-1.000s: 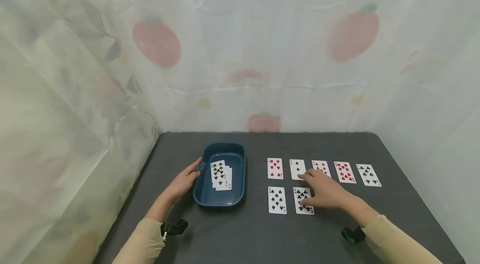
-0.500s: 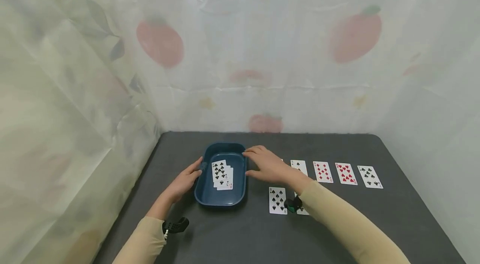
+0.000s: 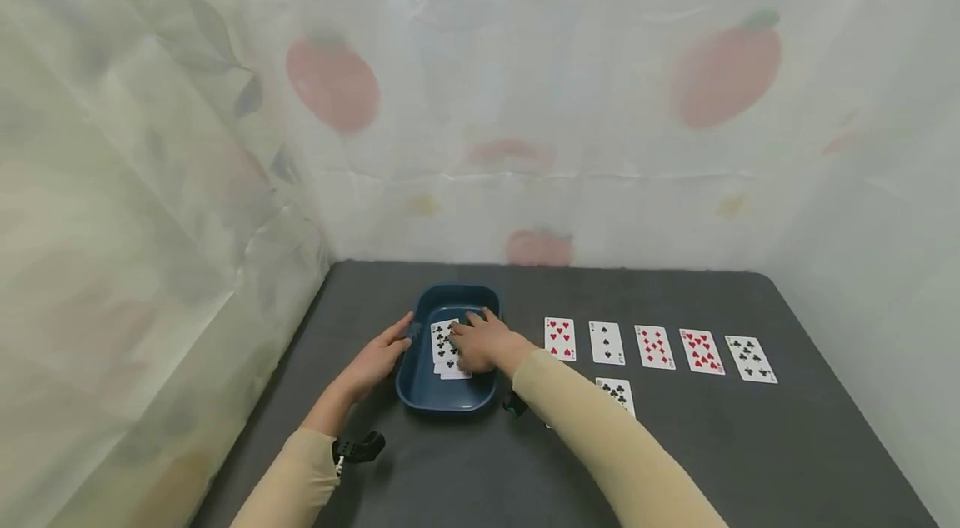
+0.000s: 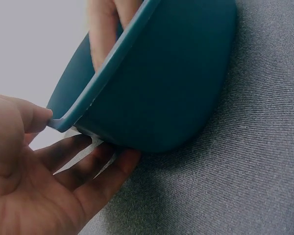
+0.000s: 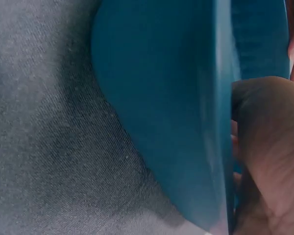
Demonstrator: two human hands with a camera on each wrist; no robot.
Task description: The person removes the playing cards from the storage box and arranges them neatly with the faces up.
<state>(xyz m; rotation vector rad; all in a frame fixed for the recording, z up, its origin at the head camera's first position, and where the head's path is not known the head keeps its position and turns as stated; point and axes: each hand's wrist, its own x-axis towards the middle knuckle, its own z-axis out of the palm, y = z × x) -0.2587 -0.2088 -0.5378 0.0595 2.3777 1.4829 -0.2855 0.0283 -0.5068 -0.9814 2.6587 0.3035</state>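
A blue rectangular tray [image 3: 447, 409] stands on the dark table, with several overlapping playing cards [image 3: 442, 353] inside, a clubs card uppermost. My left hand [image 3: 375, 359] holds the tray's left side; in the left wrist view its thumb lies on the rim [image 4: 112, 61] and its fingers press the outer wall and underside. Across the right rim reaches my right hand [image 3: 486, 342], fingers spread and pointing down, fingertips right at the cards. In the left wrist view two of its fingers [image 4: 105, 29] dip behind the rim. The right wrist view shows its palm side [image 5: 274, 147], with the fingertips hidden.
Right of the tray lies a row of face-up cards: a hearts card [image 3: 559, 341], a spades card [image 3: 607, 345], a diamonds card [image 3: 655, 348], another hearts card [image 3: 702, 352] and a clubs card [image 3: 752, 360]. Nearer, the right sleeve [image 3: 592, 436] partly covers another clubs card [image 3: 617, 393].
My right hand has left the cards on the table, moved left across the tray's right rim and lowered onto the cards inside. The left hand stays on the tray.
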